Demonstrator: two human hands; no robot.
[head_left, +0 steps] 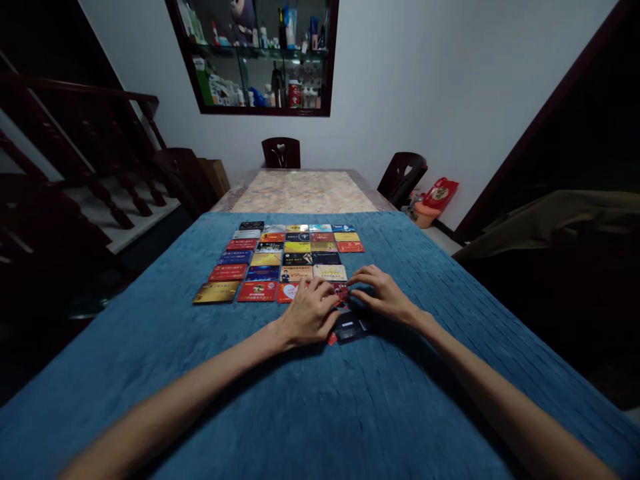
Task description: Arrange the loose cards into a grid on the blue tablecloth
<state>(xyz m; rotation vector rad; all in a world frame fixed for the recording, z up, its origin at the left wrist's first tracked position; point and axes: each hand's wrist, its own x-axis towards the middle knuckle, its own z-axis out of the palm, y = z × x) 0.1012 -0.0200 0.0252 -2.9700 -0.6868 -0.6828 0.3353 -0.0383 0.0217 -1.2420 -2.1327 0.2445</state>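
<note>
My left hand (311,312) rests palm down over the bottom row of cards, fingers bent and a little apart. It partly covers a red card with a pale heart shape (290,292). My right hand (383,295) is beside it, fingers apart, with thumb and fingertips at the right edge of a dark red card (341,291). That card lies at the bottom right of the grid, between both hands. Nearer to me, a black card (351,328) lies tilted below the hands. A small red corner (332,339) shows next to it; the rest is hidden by my left hand.
Several colourful cards lie in rows, including a gold card (216,292) at the near left. A blue cloth (240,400) covers the table's near part; a patterned top (305,190) shows beyond. Chairs (281,153) stand around. A red bag (441,193) sits on the right.
</note>
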